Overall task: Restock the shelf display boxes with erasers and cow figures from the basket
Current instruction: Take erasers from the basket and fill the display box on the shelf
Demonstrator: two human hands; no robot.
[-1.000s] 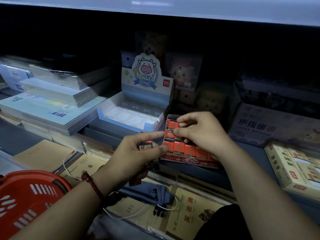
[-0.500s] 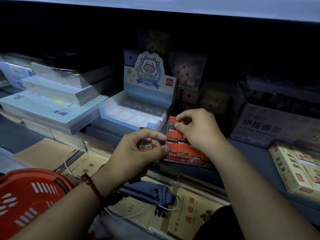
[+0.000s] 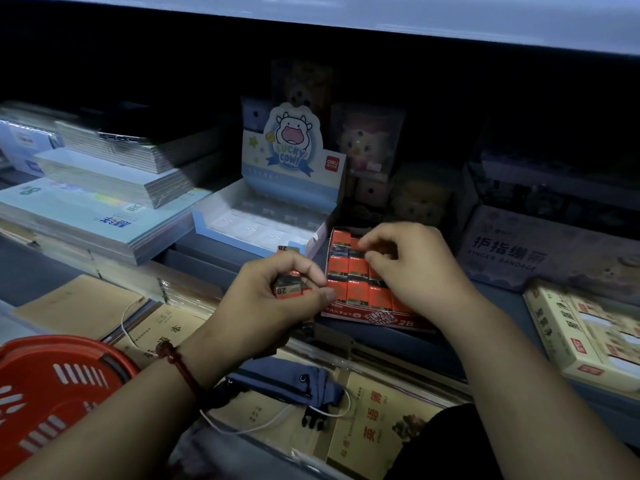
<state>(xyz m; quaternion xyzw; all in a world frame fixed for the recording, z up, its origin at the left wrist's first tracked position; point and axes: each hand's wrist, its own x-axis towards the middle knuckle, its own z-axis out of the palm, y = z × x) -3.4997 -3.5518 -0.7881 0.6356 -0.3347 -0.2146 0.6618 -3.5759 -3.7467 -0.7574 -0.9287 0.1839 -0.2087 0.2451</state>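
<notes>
A red eraser display box (image 3: pixel 377 318) lies on the shelf at centre, filled with rows of red 2B erasers (image 3: pixel 356 266). My right hand (image 3: pixel 412 268) rests over the box's right half, its fingertips pinching an eraser near the far row. Just left of the box, my left hand (image 3: pixel 266 303) is closed around a few red 2B erasers (image 3: pixel 287 289). Behind and to the left stands the blue "Lucky Cow" display box (image 3: pixel 263 220), whose tray holds clear packets. The red basket (image 3: pixel 52 393) sits at the bottom left; its contents are hidden.
Stacks of notebooks (image 3: pixel 104 202) fill the shelf's left side. A finger-bandage box (image 3: pixel 540 251) and a cream box (image 3: pixel 588 337) stand on the right. Below lie brown exercise books (image 3: pixel 374 427), a blue pouch (image 3: pixel 294 382) and a white cable. Plush toys sit in the dark at the back.
My right hand's fingers have shifted toward the far row of erasers in the red box. My left hand has curled tighter around its erasers and stays beside the box.
</notes>
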